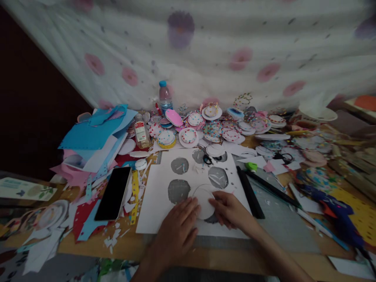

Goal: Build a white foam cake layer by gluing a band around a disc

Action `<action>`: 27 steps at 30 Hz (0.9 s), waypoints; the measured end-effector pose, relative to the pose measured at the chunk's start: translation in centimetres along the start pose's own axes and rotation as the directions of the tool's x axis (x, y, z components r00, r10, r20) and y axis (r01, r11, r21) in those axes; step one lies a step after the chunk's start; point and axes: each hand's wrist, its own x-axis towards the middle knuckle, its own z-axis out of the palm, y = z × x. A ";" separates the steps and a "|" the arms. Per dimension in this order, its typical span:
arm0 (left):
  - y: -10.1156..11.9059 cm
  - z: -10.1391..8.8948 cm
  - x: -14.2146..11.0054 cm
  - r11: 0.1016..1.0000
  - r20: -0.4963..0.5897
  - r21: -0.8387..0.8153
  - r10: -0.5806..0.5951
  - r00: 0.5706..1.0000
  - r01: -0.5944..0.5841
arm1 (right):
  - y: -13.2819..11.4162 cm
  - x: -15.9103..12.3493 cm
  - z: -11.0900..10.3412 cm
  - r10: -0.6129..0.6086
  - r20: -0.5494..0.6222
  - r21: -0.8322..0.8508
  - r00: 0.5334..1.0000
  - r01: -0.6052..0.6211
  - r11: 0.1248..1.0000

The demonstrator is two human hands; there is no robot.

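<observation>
While a white disc is held over a holed sheet at the front of the desk, its left edge is covered by the left hand, whose fingers are laid out nearly straight and close together. The disc and sheet are probably being steadied by that flat hold. The disc's right edge is gripped by the bent fingers of the right hand, perhaps so that its position can be finely controlled; whether anything else is hidden in that grip cannot be told. The sheet is laid partly over a grey mat, by which the desk is probably shielded from blades. Beyond the disc, scissors are set within reach.

Among the piled decorated discs, a capped bottle is stood upright, with clear liquid seen in its lower part. Nearer the left, a labelled bottle is leaned over, its contents too dim to be judged. At the far right, a wide tub is placed; something pale is seen at its mouth, but what is held inside cannot be made out.
</observation>
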 end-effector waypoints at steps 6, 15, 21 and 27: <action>0.3 0.0 0.3 1.000 0.059 0.013 -0.003 0.998 0.002 | -0.2 -0.7 0.4 0.008 -0.041 0.030 0.999 -0.007 1.000; 0.2 0.6 -0.4 0.999 -0.043 0.011 -0.030 0.999 0.031 | -0.8 0.3 0.0 -0.208 -0.095 -0.007 0.974 0.208 0.978; 0.6 1.0 -0.7 0.996 -0.136 0.029 -0.082 0.987 0.087 | 0.0 -0.2 0.4 -0.229 -0.109 -0.036 0.967 0.226 0.973; 0.7 1.2 -0.6 0.994 -0.158 0.014 -0.101 0.982 0.105 | -0.2 -0.4 0.5 -0.223 -0.136 -0.039 0.965 0.220 0.975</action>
